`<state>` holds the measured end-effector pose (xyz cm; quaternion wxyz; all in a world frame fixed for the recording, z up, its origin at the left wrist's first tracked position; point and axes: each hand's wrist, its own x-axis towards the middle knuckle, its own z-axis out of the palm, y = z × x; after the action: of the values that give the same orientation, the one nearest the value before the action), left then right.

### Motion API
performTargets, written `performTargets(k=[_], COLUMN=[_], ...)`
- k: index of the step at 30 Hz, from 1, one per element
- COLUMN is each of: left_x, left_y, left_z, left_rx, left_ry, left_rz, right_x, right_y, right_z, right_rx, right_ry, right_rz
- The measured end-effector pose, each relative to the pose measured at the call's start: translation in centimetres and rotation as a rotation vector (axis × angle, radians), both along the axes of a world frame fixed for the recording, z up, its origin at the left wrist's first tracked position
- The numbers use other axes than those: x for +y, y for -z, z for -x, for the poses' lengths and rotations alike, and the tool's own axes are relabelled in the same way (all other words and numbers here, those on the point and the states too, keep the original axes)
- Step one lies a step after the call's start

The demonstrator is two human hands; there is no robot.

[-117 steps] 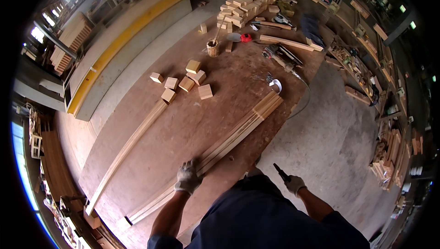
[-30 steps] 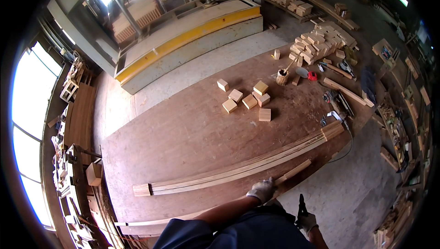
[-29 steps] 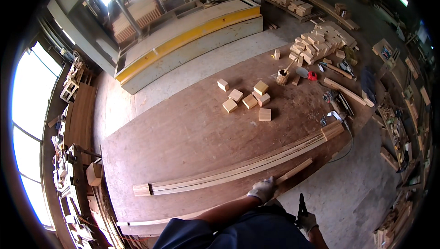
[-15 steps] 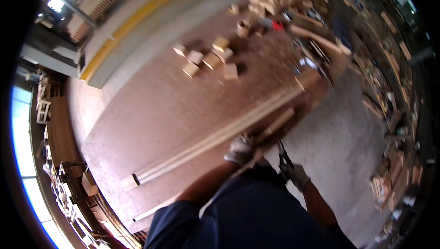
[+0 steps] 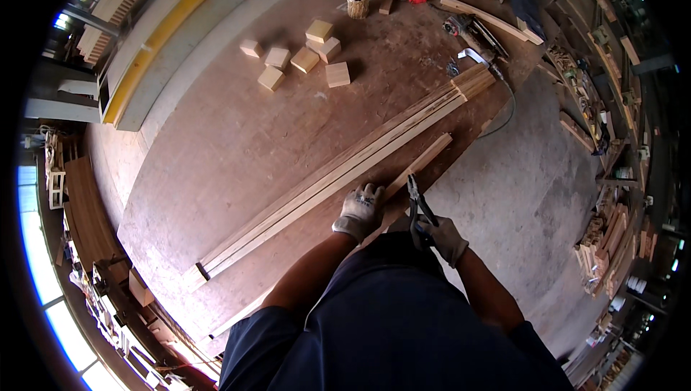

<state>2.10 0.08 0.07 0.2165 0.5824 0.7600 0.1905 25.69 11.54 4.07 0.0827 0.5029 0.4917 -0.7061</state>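
The gloved left hand [image 5: 359, 211] is gripping a short pale wooden strip [image 5: 416, 169], which is running up and away from it beside the long bundle of pale wooden slats [image 5: 338, 175] on the brown plywood worktable [image 5: 216, 146]. Just right of it, the gloved right hand [image 5: 444, 237] is clutching dark metal pliers [image 5: 418, 202], tips pointing upward.

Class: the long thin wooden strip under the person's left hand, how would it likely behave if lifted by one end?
The wooden strip is long and thin, so it would probably sag and wobble. Its flat faces mean it shouldn't roll. The left hand is gloved, so slipping seems unlikely.
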Motion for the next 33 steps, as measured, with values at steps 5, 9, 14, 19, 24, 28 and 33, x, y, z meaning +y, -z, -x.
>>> performTargets(k=[5,9,14,19,24,28,33], left_x=[0.0,0.1,0.2,0.3,0.2,0.2,0.3], left_y=[0.2,0.1,0.1,-0.2,0.0,0.4,0.0], left_z=[0.0,-0.1,0.0,0.0,0.0,0.0,0.1], left_rx=[-0.004,-0.003,-0.009,-0.007,-0.016,-0.011,-0.023], left_ry=[-0.009,-0.012,-0.008,-0.008,-0.015,-0.014,-0.006], left_rz=[-0.008,-0.021,-0.009,-0.014,-0.009,-0.028,-0.014], right_x=[-0.4,-0.9,-1.0,-1.4,-1.3,-1.1,-1.7], right_y=[-2.1,-0.8,-0.4,0.2,-1.0,-1.6,-0.4], right_z=[1.6,1.1,1.4,1.2,1.9,2.1,2.3], right_rx=[0.031,0.006,0.047,0.035,0.017,0.005,0.095], right_ry=[0.05,0.053,0.077,0.126,0.127,0.167,0.197], right_rz=[0.026,-0.047,-0.037,-0.044,-0.017,0.073,0.084])
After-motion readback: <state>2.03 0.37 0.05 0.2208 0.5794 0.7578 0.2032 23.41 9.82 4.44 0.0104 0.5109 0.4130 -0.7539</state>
